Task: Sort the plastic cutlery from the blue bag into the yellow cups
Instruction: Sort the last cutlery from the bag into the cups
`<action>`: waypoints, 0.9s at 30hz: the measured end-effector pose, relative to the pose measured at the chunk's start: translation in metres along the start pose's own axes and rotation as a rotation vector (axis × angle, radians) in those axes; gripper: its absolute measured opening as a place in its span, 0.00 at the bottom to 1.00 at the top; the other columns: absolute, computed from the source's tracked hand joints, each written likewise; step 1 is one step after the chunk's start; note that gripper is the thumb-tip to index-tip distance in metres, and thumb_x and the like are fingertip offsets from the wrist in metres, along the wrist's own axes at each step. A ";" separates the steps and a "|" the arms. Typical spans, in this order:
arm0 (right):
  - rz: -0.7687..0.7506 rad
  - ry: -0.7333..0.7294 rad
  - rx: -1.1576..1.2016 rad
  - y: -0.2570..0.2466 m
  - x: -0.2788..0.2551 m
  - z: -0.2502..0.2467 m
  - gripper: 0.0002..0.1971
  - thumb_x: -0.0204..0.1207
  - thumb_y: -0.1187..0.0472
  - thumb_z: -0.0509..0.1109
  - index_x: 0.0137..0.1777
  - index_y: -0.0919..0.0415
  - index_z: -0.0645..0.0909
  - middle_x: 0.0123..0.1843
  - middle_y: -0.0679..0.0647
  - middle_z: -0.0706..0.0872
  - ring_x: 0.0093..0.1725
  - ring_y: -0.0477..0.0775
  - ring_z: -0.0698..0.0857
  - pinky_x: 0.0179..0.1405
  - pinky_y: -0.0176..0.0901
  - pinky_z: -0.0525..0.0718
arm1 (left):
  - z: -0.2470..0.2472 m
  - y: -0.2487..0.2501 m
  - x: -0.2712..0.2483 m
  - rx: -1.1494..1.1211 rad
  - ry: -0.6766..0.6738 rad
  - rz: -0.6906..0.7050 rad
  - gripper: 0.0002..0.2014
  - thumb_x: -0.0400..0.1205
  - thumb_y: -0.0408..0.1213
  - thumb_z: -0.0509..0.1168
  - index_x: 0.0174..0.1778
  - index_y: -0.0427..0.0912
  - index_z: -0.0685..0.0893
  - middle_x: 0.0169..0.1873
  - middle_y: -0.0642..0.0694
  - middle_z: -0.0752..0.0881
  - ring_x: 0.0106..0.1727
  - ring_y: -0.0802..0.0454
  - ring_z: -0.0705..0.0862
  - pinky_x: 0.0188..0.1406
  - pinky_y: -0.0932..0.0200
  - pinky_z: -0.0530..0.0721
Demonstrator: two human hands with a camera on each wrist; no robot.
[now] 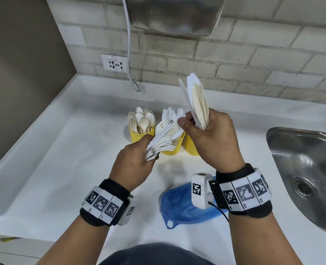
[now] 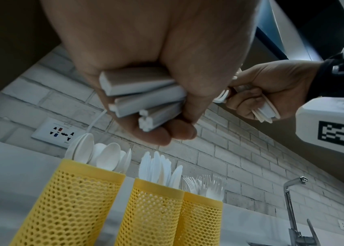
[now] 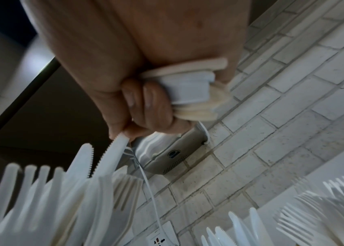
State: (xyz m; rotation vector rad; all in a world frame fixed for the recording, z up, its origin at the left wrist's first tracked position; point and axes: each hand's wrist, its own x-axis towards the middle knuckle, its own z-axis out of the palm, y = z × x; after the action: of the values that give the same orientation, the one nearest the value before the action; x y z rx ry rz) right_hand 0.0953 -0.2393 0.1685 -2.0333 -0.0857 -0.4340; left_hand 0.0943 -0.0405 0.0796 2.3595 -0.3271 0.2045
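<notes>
My left hand [image 1: 139, 161] grips a fanned bundle of white plastic cutlery [image 1: 162, 138], mostly forks, by the handles [image 2: 141, 98]. My right hand [image 1: 206, 134] holds an upright bunch of white and cream knives [image 1: 196, 100], and its thumb and forefinger pinch the tip of one serrated knife [image 3: 114, 149] in the left bundle. Behind the hands stand three yellow mesh cups: spoons in the left one [image 2: 70, 199], knives in the middle one [image 2: 152, 208], forks in the right one [image 2: 200, 216]. The blue bag [image 1: 183, 205] lies crumpled on the counter under my right wrist.
A steel sink [image 1: 301, 169] is set into the white counter at the right, with its tap [image 2: 293, 208] behind. On the brick wall are a socket [image 1: 114, 63], a hanging white cable [image 1: 128, 54] and a metal box [image 1: 173, 14]. The counter's left edge is raised.
</notes>
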 end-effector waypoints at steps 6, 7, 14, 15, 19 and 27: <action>0.056 0.069 0.207 0.002 0.000 -0.002 0.09 0.79 0.59 0.78 0.37 0.56 0.88 0.24 0.41 0.83 0.25 0.41 0.80 0.31 0.37 0.77 | 0.001 -0.003 0.000 -0.082 -0.048 -0.015 0.24 0.73 0.55 0.55 0.64 0.59 0.79 0.43 0.57 0.91 0.42 0.43 0.87 0.45 0.46 0.87; 0.061 0.035 0.250 0.002 -0.002 -0.001 0.11 0.80 0.59 0.78 0.36 0.54 0.87 0.22 0.40 0.81 0.23 0.41 0.79 0.29 0.35 0.75 | 0.002 -0.002 0.000 -0.092 -0.051 -0.014 0.24 0.73 0.55 0.54 0.64 0.59 0.79 0.43 0.57 0.90 0.41 0.43 0.87 0.45 0.46 0.87; 0.145 -0.051 0.337 0.013 -0.010 0.014 0.21 0.79 0.57 0.80 0.24 0.50 0.80 0.19 0.43 0.74 0.19 0.46 0.70 0.26 0.39 0.69 | 0.003 0.000 0.000 -0.115 -0.068 -0.009 0.22 0.74 0.55 0.55 0.62 0.57 0.80 0.42 0.56 0.90 0.40 0.43 0.87 0.43 0.46 0.87; 0.152 -0.032 0.358 0.015 -0.010 0.014 0.20 0.78 0.56 0.80 0.25 0.51 0.79 0.19 0.43 0.73 0.20 0.48 0.69 0.27 0.41 0.69 | 0.002 0.000 0.000 -0.117 -0.073 -0.013 0.22 0.73 0.55 0.55 0.62 0.57 0.79 0.41 0.56 0.90 0.40 0.43 0.87 0.43 0.46 0.87; 0.189 0.045 0.500 0.012 -0.008 0.011 0.18 0.76 0.55 0.78 0.27 0.53 0.78 0.20 0.44 0.69 0.19 0.50 0.65 0.25 0.40 0.66 | 0.001 0.001 -0.001 -0.125 -0.083 -0.018 0.23 0.73 0.56 0.55 0.63 0.58 0.79 0.41 0.57 0.90 0.40 0.43 0.87 0.44 0.46 0.88; 0.179 0.076 0.498 0.014 -0.012 0.019 0.19 0.78 0.60 0.79 0.26 0.49 0.82 0.19 0.40 0.75 0.18 0.43 0.71 0.28 0.38 0.70 | 0.001 0.010 -0.002 -0.116 -0.091 0.018 0.23 0.74 0.53 0.55 0.66 0.59 0.78 0.44 0.60 0.89 0.40 0.46 0.86 0.44 0.47 0.87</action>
State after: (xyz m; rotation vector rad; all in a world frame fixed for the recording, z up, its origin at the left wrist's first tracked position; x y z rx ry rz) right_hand 0.0931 -0.2285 0.1444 -1.5187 0.0329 -0.3364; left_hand 0.0896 -0.0486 0.0850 2.2563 -0.3937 0.0848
